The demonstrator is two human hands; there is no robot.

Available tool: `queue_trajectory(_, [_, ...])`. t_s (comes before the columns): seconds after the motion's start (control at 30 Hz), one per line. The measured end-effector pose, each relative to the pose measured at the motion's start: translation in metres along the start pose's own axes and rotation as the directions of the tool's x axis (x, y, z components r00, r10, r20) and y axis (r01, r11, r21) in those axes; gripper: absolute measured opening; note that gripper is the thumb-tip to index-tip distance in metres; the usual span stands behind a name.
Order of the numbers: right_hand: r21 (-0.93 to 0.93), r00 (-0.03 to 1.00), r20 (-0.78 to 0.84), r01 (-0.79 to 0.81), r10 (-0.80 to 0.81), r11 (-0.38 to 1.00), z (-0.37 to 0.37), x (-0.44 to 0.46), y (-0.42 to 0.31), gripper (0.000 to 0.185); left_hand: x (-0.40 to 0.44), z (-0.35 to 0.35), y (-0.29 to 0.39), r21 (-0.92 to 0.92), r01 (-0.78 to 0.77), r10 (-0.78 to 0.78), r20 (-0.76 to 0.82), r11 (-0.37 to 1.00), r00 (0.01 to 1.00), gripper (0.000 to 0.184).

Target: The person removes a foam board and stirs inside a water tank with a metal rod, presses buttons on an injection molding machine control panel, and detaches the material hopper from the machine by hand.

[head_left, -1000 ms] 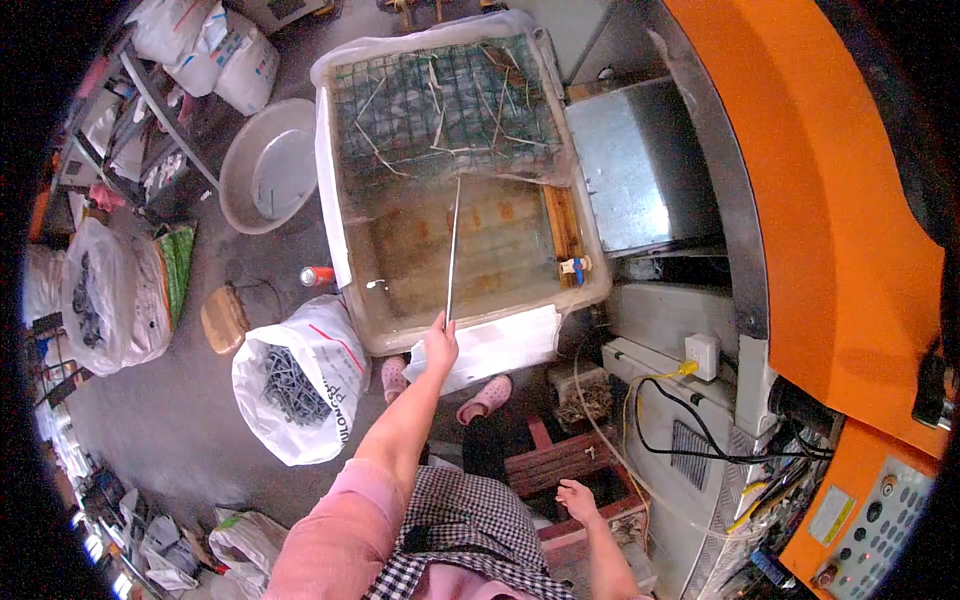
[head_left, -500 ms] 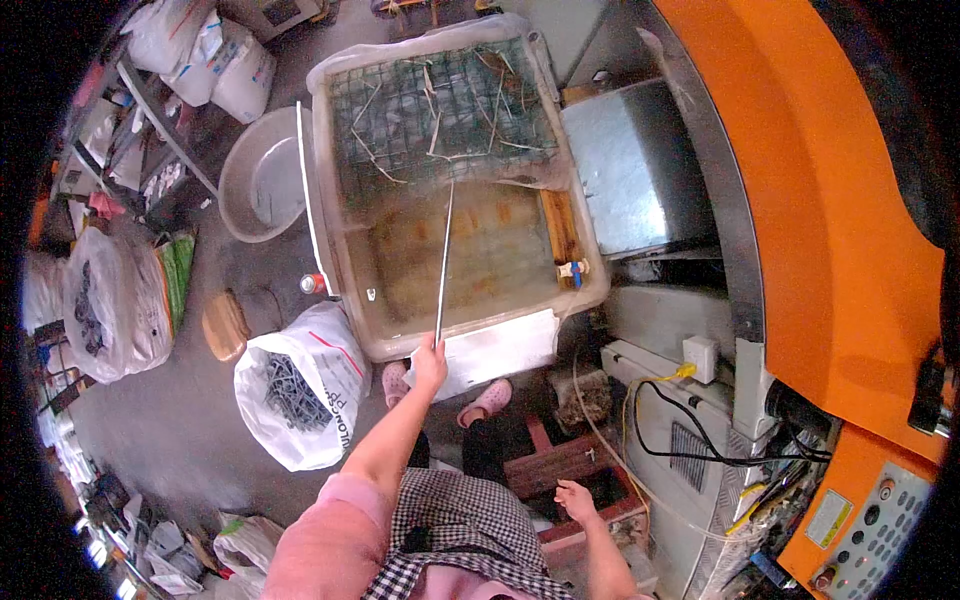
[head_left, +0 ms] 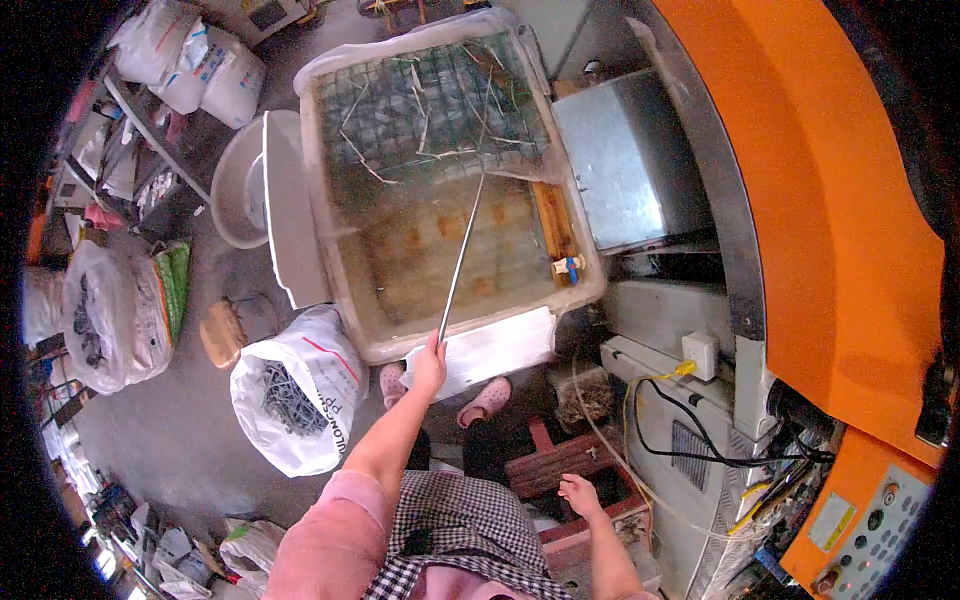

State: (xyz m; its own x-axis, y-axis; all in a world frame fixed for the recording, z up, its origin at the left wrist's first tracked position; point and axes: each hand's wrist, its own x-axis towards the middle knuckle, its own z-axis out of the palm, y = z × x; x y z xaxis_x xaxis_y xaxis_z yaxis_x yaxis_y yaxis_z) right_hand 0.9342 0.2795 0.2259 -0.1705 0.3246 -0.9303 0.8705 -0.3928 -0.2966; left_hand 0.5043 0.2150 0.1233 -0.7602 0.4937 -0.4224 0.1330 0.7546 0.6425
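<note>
My left hand (head_left: 430, 370) is closed round the near end of a thin metal rod (head_left: 461, 255) at the front edge of a large tub of water (head_left: 592, 293). The rod slants away over the murky water, and its far part dips in near a dark green mesh (head_left: 390, 110). Pale strips (head_left: 420, 108) lie across that mesh. Low on the right, my right hand (head_left: 578, 495) hangs above a reddish metal frame (head_left: 555, 467), its fingers curled in with nothing visible in them.
A white sack of grey pieces (head_left: 335, 350) stands left of my feet. Along the tub's left side leans a pale board (head_left: 290, 215), before a round basin (head_left: 235, 190). To the right are a metal box (head_left: 640, 165), cables (head_left: 700, 455) and an orange machine (head_left: 790, 150).
The rod's far end has swung right and farther into the mesh area. The pale board has tipped outward to the left, covering the red-topped can. My right hand has barely moved.
</note>
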Motion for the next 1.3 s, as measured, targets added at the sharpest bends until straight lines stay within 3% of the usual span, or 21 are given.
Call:
queue_trajectory(0.1, [0.005,0.999,-0.003,-0.041,0.041,0.999,0.000,-0.002,-0.008,0.032,0.031,0.024,0.009,-0.100,-0.038,0.029,-0.089,0.994,0.996,0.034])
queue_trajectory(0.23, [0.045,0.996,0.008,-0.089,0.088,0.995,0.000,0.002,-0.004,0.034,0.057,0.042,0.026,-0.065,-0.069,0.059,-0.136,0.996,0.989,0.034])
queue_trajectory(0.53, [0.157,0.977,0.073,-0.211,0.202,0.965,0.007,0.003,0.005,0.033,0.099,0.050,0.047,-0.062,0.001,-0.008,-0.099,0.998,0.995,0.034])
queue_trajectory(0.63, [0.079,0.984,0.071,-0.168,0.163,0.983,0.011,-0.001,-0.008,0.034,0.102,0.050,0.045,-0.058,-0.016,0.010,-0.104,0.998,0.994,0.034])
queue_trajectory(0.87, [0.098,0.994,0.060,-0.099,0.093,0.990,0.016,0.004,-0.015,0.033,0.111,0.030,0.060,-0.079,-0.069,0.061,-0.105,0.994,0.993,0.035])
queue_trajectory(0.97, [0.047,0.996,0.060,-0.065,0.062,0.997,0.016,0.003,-0.026,0.033,0.102,0.022,0.061,-0.012,0.019,-0.020,-0.030,1.000,0.999,0.034])
queue_trajectory(1.13, [0.057,0.995,0.052,-0.092,0.089,0.994,0.024,0.000,-0.033,0.032,0.042,0.006,0.012,-0.030,-0.005,0.005,-0.013,1.000,1.000,0.027])
queue_trajectory(1.23, [0.022,0.997,0.049,-0.068,0.067,0.997,0.028,-0.002,-0.032,0.033,-0.001,-0.018,-0.003,-0.001,-0.034,0.034,-0.094,0.999,0.995,0.026])
queue_trajectory(1.3, [0.046,0.996,0.055,-0.068,0.066,0.997,0.030,-0.004,-0.036,0.033,-0.022,-0.040,-0.006,0.099,0.122,-0.126,0.039,0.988,0.991,0.026])
